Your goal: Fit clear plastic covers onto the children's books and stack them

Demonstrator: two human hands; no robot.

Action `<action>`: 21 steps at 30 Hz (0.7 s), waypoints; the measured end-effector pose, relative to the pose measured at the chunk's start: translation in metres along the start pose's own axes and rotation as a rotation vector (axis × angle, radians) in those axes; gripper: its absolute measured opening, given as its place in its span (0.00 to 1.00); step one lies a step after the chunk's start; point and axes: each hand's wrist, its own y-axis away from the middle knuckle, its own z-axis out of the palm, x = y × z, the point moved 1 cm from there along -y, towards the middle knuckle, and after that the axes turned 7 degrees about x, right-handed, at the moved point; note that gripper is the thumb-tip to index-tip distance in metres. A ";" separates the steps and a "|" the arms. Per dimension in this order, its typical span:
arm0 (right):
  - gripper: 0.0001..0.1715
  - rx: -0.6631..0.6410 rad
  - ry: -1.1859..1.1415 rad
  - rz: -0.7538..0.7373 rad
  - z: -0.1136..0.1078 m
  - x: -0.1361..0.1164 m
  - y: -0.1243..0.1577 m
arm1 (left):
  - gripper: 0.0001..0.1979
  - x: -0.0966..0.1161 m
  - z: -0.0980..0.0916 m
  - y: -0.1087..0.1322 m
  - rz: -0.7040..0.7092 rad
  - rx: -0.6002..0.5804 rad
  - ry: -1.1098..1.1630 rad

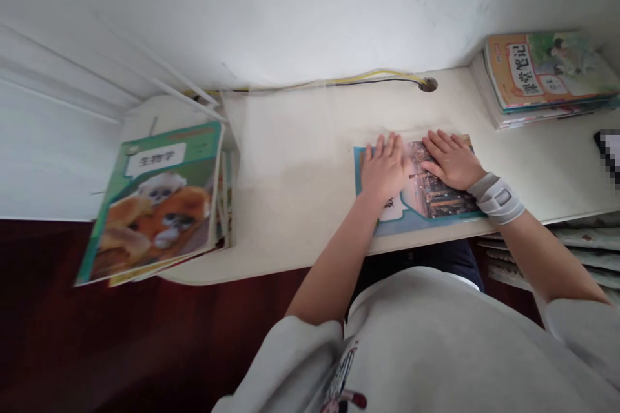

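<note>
A blue-edged textbook (431, 201) with a city picture on its cover lies sideways on the white desk near the front edge. My left hand (385, 168) rests flat on its left part, fingers stretched toward the wall and partly covering the cover. Over the right part of the same book my right hand (453, 161) lies flat with its fingers apart. A grey band (498, 199) is around my right wrist. A clear plastic sheet (285, 135) appears to lie on the desk left of the book.
At the left end stands a stack of books topped by a green biology textbook (162, 206). Another book stack (552, 77) sits at the back right. Yellow and black cables (378, 76) run along the wall into a desk hole (429, 84). A dark-edged object (609, 151) is at the far right.
</note>
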 end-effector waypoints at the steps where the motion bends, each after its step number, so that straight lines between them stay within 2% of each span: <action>1: 0.40 0.005 0.026 0.010 -0.001 0.007 0.004 | 0.30 -0.012 -0.001 0.002 -0.059 0.005 -0.006; 4: 0.36 0.074 0.056 0.073 -0.002 0.027 0.012 | 0.30 -0.047 -0.005 0.012 -0.240 0.067 -0.024; 6: 0.33 0.163 0.059 0.167 -0.002 0.038 0.015 | 0.30 -0.060 -0.007 0.019 -0.293 0.150 -0.038; 11: 0.32 0.352 0.098 0.447 -0.006 0.050 0.020 | 0.22 -0.058 -0.012 0.023 -0.249 0.356 0.027; 15: 0.29 0.429 -0.043 0.535 -0.008 0.058 0.021 | 0.16 -0.062 -0.016 0.018 -0.348 0.402 0.358; 18: 0.27 0.464 -0.238 0.515 -0.008 0.069 0.018 | 0.21 -0.068 -0.019 0.014 -0.463 0.438 0.680; 21: 0.27 0.424 -0.308 0.454 -0.009 0.075 0.016 | 0.27 -0.071 -0.023 0.008 -0.419 0.372 0.918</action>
